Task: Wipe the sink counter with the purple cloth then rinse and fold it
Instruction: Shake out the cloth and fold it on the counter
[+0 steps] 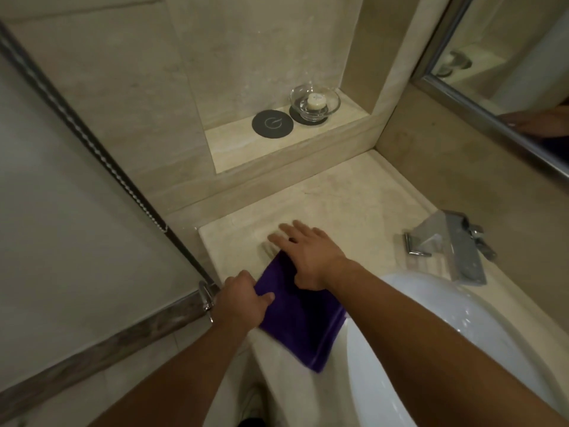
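The purple cloth point(304, 322) lies as a folded rectangle on the beige stone counter point(332, 198), its near corner hanging over the counter's front edge beside the white sink basin point(431, 328). My left hand point(243, 300) pinches the cloth's left edge, thumb on top. My right hand point(308, 254) lies flat with spread fingers, palm on the cloth's far end and fingertips on the bare stone.
A chrome faucet point(452, 245) stands at the right behind the basin. A recessed niche holds a black round coaster point(271, 124) and a glass dish point(314, 103) with a small soap. A mirror point(517, 72) hangs at the upper right, a glass shower panel point(77, 195) on the left.
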